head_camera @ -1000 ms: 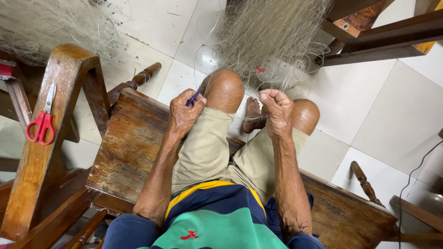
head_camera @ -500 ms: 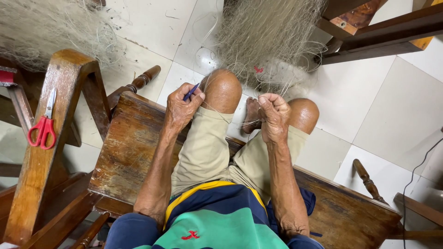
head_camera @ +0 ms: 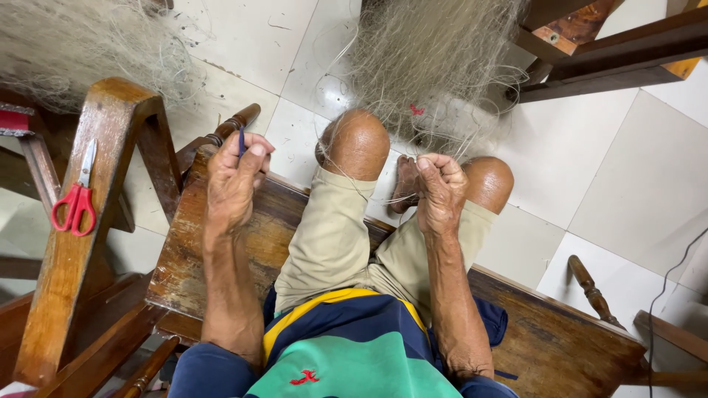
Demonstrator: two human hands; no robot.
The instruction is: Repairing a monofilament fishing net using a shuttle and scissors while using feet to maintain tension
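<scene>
Two hands work at the middle of the frame, above a pair of bent knees. The left hand (head_camera: 234, 180) is clenched around a thin blue tool (head_camera: 241, 140), probably a netting needle, whose tip pokes up between thumb and forefinger. The right hand (head_camera: 440, 188) is closed in a fist on strands of pale fishing net (head_camera: 435, 66), pinched at the knuckles beside the right knee. The net itself spills as a tangled mass across the white tiled floor (head_camera: 627, 184) at the top centre, and a second heap lies in the upper left corner. Fine line runs from the pinched strands down across the beige shorts (head_camera: 332, 243).

To do this stitch well, I judge the right fist should hold the mesh taut and steady, so the loop stays open while the needle hand draws the line through evenly. Pulling too sharply could snag neighbouring meshes, since the pile is loose and close. Keeping both hands near the knees gives a firm brace.

Red-handled scissors (head_camera: 76, 203) rest on the wooden armrest (head_camera: 88, 280) at the left edge, well apart from both hands. The person sits on a worn wooden bench (head_camera: 192, 250).
</scene>
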